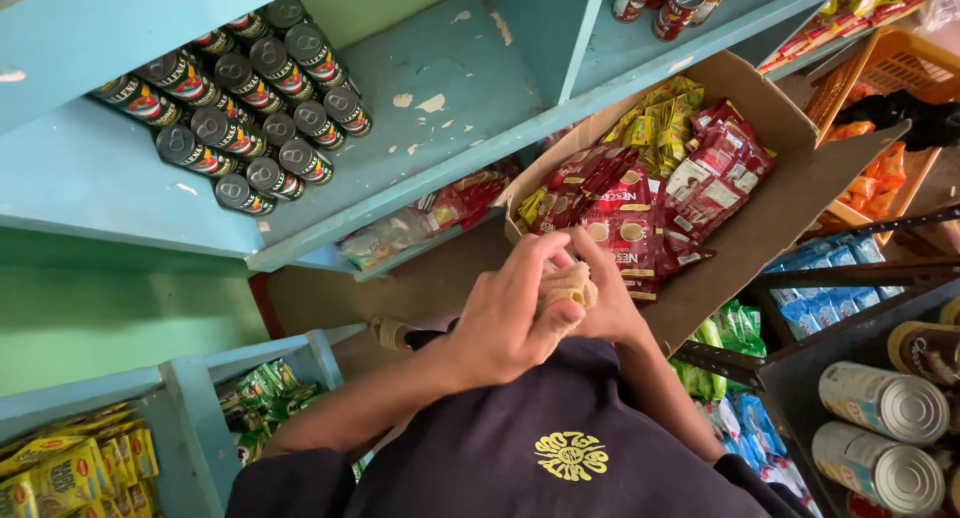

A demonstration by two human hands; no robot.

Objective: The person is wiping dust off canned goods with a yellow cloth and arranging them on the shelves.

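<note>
Blue-painted wooden shelves [450, 108] fill the upper frame, their paint chipped in spots, the top edge cut off by the picture. Below them an open cardboard box [770, 218] sits tilted, packed with red sachets [630, 213] and a few yellow ones [660, 113]; its lower flap runs out of sight behind the person's arm. A block of dark drink cans [250, 108] lies stacked on its sides on the upper shelf, lids facing the camera. At right, an orange plastic basket [880, 68] is cropped by the frame edge, its contents hard to make out, and large silver-topped tins [885, 403] rest on a dark metal rack. Yellow packets [70, 468] crowd the lower left shelf. The person's dark shirt [560, 448] bears a yellow emblem. Both hands meet just in front of the box: the left hand [510, 313] curls over a small tan bundle [568, 286], fingers wrapped on it, while the right hand [605, 303] presses against it from behind, mostly hidden. What the bundle is cannot be told; only a rough, fibrous patch shows between the fingers.
</note>
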